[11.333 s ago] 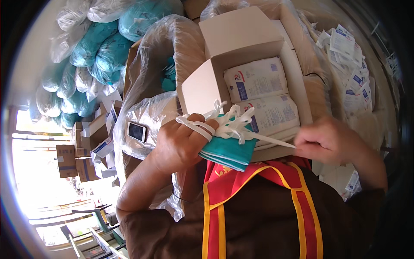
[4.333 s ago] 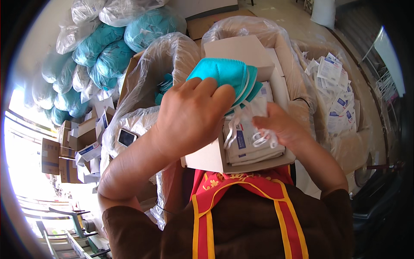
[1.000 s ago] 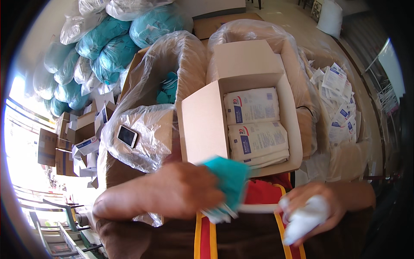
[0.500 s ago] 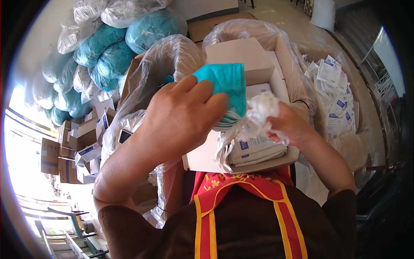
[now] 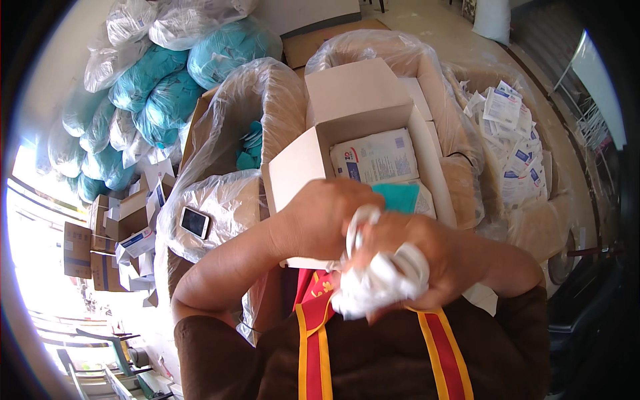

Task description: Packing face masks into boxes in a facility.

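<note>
Both my hands meet over the near side of an open cardboard box (image 5: 293, 170). My left hand (image 5: 323, 217) is closed, and teal face masks (image 5: 400, 197) stick out beyond its fingers. Right beside it, my right hand (image 5: 433, 250) is closed around a white bunch of loops and crumpled material (image 5: 383, 283), held low in front of my apron. Whether all of that bunch is ear loops I cannot tell. The fingertips of the left hand are hidden. Inside the box lie flat white printed packets (image 5: 377, 157).
Left of the box, a plastic-lined carton (image 5: 277, 100) holds loose teal masks (image 5: 250, 147). A phone (image 5: 195, 222) lies on plastic nearby. At right, another lined carton (image 5: 460, 180) adjoins a pile of white packets (image 5: 513, 143). Stuffed bags (image 5: 173, 100) and small boxes (image 5: 133, 220) stand far left.
The left hand has come down and right with the teal masks, towards my body. The right hand has moved left and nearer, bringing the white bunch beside the left hand.
</note>
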The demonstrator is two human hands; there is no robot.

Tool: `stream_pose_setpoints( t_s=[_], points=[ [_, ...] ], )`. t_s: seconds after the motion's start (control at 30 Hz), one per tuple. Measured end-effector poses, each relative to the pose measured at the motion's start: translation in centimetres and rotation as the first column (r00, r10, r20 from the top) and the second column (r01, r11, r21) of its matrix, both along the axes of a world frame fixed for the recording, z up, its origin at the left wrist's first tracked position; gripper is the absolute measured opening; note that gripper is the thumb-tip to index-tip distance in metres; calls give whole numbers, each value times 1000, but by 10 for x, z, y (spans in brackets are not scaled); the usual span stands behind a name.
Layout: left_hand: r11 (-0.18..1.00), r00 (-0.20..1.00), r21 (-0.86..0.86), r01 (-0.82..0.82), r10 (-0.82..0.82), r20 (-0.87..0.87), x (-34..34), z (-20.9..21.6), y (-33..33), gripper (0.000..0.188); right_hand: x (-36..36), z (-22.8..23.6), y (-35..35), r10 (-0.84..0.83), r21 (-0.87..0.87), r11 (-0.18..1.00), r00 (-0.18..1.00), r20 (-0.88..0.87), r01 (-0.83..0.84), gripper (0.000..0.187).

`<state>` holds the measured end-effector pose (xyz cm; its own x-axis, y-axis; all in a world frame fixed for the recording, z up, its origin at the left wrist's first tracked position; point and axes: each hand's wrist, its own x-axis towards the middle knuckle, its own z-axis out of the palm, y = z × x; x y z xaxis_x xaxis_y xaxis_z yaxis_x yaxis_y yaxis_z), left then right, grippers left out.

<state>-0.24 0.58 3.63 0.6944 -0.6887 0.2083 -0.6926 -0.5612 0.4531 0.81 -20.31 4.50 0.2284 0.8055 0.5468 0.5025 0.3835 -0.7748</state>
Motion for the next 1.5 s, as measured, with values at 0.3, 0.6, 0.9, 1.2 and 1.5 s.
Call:
stream_pose_setpoints(
  t_s=[0.3, 0.6, 0.9, 1.2, 1.5],
  points=[
    [969, 990, 210, -134, 141, -20, -57, 45, 68, 25, -10, -1, -98, 6, -240, 961, 882, -472, -136, 28],
    [921, 825, 244, -305, 127, 550, -8, 50, 22, 14, 52, -52, -35, -445, -342, 892, 441, -780, 295, 43],
    [902, 810, 237, -359, 176, 559, 16, 44, 11, 26, 33, -50, -2, -325, -539, 834, 892, -313, 115, 49],
    [999, 999, 4, -42, 42, 5, 9, -3, 4, 32, 11, -7, -7, -59, 24, 998, 997, 45, 58, 54],
    [954, 968, 188, 234, -210, -139, -55, 31, 18, 19, -24, 2, -53, 169, -153, 929, 755, -634, -337, 39]
  ],
)
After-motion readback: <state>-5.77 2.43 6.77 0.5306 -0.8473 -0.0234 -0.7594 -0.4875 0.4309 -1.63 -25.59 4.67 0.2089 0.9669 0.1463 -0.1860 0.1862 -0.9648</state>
